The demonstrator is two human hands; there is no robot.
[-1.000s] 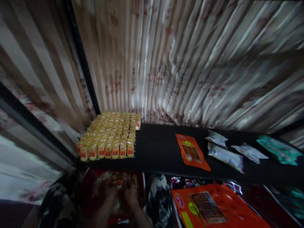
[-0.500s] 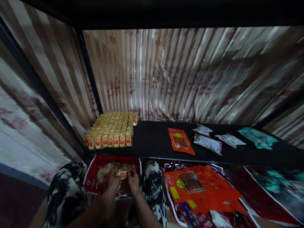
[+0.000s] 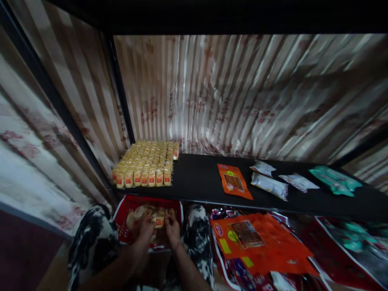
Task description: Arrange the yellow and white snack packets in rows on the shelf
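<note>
Between my two hands is a small clear-wrapped snack pack [image 3: 158,222] with a red and orange label. My left hand [image 3: 146,229] grips its left side and my right hand [image 3: 172,227] its right side, fingers closed. Both hands are over a red basket [image 3: 120,216] with a white rim, which sits between my knees and holds more pale packs. Above it, on the left end of the black shelf [image 3: 197,178], similar yellow packs [image 3: 144,163] stand in tight rows, labels facing me.
On the shelf lie an orange packet [image 3: 234,182], white packets [image 3: 269,186] and teal packets [image 3: 335,180]. At right, a large orange bag [image 3: 257,242] covers another basket. A further red basket [image 3: 327,250] holds teal packs. A dark post [image 3: 121,89] and striped sheeting [image 3: 194,97] bound the shelf.
The view has shifted slightly, so the shelf and basket appear a little further right. Both hands still hold the snack pack over the basket.
</note>
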